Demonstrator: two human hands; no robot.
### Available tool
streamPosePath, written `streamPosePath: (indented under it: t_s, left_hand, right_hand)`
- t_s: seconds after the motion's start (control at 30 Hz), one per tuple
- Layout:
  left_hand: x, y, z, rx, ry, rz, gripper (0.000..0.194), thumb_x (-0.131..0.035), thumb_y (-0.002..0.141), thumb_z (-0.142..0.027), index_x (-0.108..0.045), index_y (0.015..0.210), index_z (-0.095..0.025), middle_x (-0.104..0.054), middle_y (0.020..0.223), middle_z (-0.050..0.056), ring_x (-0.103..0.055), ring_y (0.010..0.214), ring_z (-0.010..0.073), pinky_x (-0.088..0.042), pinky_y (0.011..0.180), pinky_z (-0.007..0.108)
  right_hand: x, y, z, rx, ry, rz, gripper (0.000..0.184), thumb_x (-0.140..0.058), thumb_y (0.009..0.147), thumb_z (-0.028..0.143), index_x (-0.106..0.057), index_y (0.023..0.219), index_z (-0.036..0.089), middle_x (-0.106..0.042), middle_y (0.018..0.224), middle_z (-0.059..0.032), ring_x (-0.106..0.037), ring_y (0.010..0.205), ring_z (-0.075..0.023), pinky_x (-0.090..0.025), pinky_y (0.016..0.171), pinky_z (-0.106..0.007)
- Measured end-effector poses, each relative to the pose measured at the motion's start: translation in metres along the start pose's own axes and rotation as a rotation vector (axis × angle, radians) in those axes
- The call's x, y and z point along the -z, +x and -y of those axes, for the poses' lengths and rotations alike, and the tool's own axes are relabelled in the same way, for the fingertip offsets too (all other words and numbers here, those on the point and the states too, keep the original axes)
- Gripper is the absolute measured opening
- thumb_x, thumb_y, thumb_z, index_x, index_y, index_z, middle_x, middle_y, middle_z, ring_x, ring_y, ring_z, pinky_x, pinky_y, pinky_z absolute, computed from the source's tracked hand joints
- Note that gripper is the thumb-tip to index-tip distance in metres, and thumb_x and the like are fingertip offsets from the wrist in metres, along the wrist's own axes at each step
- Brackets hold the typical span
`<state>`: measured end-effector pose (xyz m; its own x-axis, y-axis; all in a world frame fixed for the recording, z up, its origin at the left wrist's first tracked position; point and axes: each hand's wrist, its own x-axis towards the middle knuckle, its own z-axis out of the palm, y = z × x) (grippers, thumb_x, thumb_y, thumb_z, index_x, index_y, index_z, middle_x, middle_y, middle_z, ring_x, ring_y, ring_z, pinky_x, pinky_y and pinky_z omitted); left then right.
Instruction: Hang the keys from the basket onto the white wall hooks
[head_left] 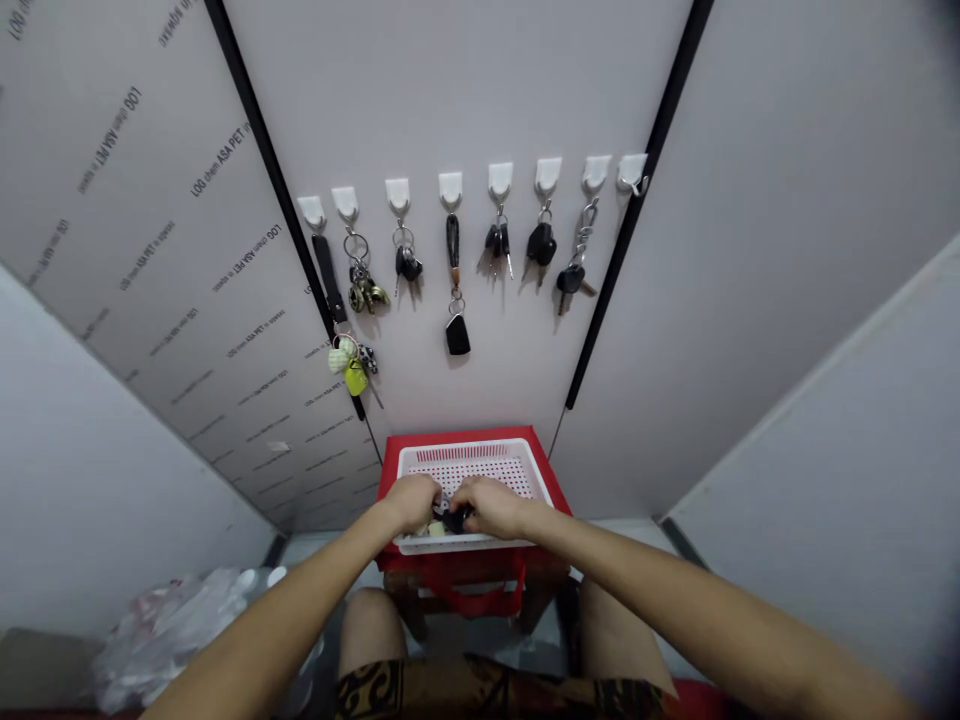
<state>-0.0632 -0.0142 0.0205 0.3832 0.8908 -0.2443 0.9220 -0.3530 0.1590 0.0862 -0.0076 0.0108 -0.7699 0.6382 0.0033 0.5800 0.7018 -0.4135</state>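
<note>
My left hand and my right hand meet over the front part of a white plastic basket. Between their fingertips is a bunch of keys, dark with some silver metal. The fingers of both hands are closed on it, though the exact grip is partly hidden. A small pale yellow item lies in the basket just below the keys. Bare perforated floor shows in the basket's far half.
The basket stands on a red cover over a wooden stool. White adhesive hooks line the wall ahead, most holding keys such as a black fob; the rightmost hook holds none. Plastic bags lie at lower left.
</note>
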Motion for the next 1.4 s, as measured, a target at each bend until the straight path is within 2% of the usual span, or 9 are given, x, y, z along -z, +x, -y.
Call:
streamPosePath:
  t_s: [0.13, 0.37, 0.5, 0.6, 0.73, 0.87, 1.13, 1.27, 1.4]
  left_hand:
    - [0.010, 0.005, 0.008, 0.002, -0.065, 0.016, 0.017, -0.045, 0.055, -0.019, -0.058, 0.066, -0.016, -0.058, 0.064, 0.003, -0.049, 0.059, 0.0132, -0.034, 0.051, 0.020]
    - [0.024, 0.011, 0.018, 0.044, -0.325, 0.009, 0.012, -0.046, 0.054, -0.016, -0.057, 0.060, -0.016, -0.052, 0.051, -0.004, -0.044, 0.051, 0.0077, -0.030, 0.046, 0.015]
    - [0.021, 0.008, 0.015, 0.062, -0.340, 0.027, 0.012, -0.047, 0.052, -0.014, -0.057, 0.058, -0.016, -0.050, 0.048, -0.004, -0.041, 0.048, 0.0071, -0.029, 0.044, 0.015]
    - [0.020, 0.004, 0.011, 0.058, -0.359, 0.063, 0.016, -0.046, 0.050, -0.012, -0.058, 0.061, -0.015, -0.051, 0.048, -0.004, -0.041, 0.046, 0.0070, -0.030, 0.043, 0.016]
    - [0.040, 0.011, -0.005, -0.022, -0.516, -0.107, 0.027, -0.050, 0.051, -0.015, -0.055, 0.078, -0.014, -0.055, 0.062, 0.000, -0.046, 0.054, 0.0092, -0.035, 0.051, 0.019]
    - [0.086, 0.029, -0.049, -0.221, -0.814, -0.383, 0.036, -0.049, 0.057, -0.022, -0.047, 0.093, -0.013, -0.053, 0.085, 0.006, -0.048, 0.068, 0.0107, -0.038, 0.061, 0.022]
    - [0.179, 0.048, -0.135, -0.393, -0.937, -0.555, 0.034, -0.050, 0.057, -0.017, -0.046, 0.091, -0.013, -0.051, 0.087, 0.007, -0.047, 0.066, 0.0084, -0.039, 0.061, 0.022]
    - [0.194, 0.057, -0.148, -0.378, -0.908, -0.611, 0.032, -0.050, 0.058, -0.018, -0.047, 0.089, -0.012, -0.051, 0.085, 0.007, -0.046, 0.063, 0.0076, -0.039, 0.061, 0.022]
    - [0.185, 0.057, -0.147, -0.352, -0.898, -0.582, 0.030, -0.050, 0.059, -0.018, -0.047, 0.088, -0.013, -0.052, 0.086, 0.006, -0.046, 0.063, 0.0072, -0.039, 0.059, 0.020]
  right_hand:
    - [0.006, 0.003, -0.010, -0.061, -0.006, -0.016, 0.016, -0.043, 0.057, 0.010, -0.057, 0.062, 0.015, -0.056, 0.061, -0.0003, -0.047, 0.058, -0.0089, -0.033, 0.053, -0.017]
    - [0.008, -0.007, -0.023, -0.011, -0.054, -0.040, 0.027, -0.045, 0.055, 0.011, -0.055, 0.080, 0.016, -0.057, 0.077, -0.0040, -0.048, 0.069, -0.0119, -0.034, 0.060, -0.019]
    - [0.004, -0.004, -0.025, -0.067, -0.101, -0.045, 0.018, -0.042, 0.058, 0.011, -0.057, 0.067, 0.014, -0.057, 0.070, -0.0047, -0.048, 0.066, -0.0122, -0.033, 0.058, -0.020]
    - [0.020, -0.004, -0.025, -0.139, 0.023, -0.144, 0.013, -0.044, 0.059, 0.013, -0.056, 0.063, 0.013, -0.056, 0.061, -0.0028, -0.046, 0.056, -0.0096, -0.033, 0.052, -0.019]
    - [0.074, -0.012, -0.020, -0.254, 0.344, -0.292, 0.012, -0.045, 0.061, 0.021, -0.054, 0.061, 0.012, -0.050, 0.050, 0.0010, -0.042, 0.045, -0.0058, -0.032, 0.044, -0.016]
    - [0.149, -0.030, -0.015, -0.311, 0.532, -0.480, 0.011, -0.049, 0.058, 0.022, -0.051, 0.059, 0.012, -0.047, 0.045, 0.0032, -0.042, 0.041, -0.0044, -0.035, 0.042, -0.016]
    - [0.287, -0.062, -0.021, -0.285, 0.672, -1.084, 0.006, -0.052, 0.059, 0.016, -0.048, 0.057, 0.012, -0.046, 0.041, 0.0045, -0.043, 0.037, -0.0034, -0.041, 0.042, -0.018]
    - [0.323, -0.063, -0.025, -0.281, 0.641, -1.243, 0.007, -0.050, 0.061, 0.011, -0.047, 0.055, 0.012, -0.045, 0.040, 0.0048, -0.043, 0.036, -0.0029, -0.041, 0.040, -0.018]
    - [0.332, -0.054, -0.031, -0.359, 0.609, -1.267, 0.009, -0.049, 0.060, 0.009, -0.046, 0.053, 0.012, -0.043, 0.038, 0.0053, -0.042, 0.034, -0.0029, -0.041, 0.038, -0.017]
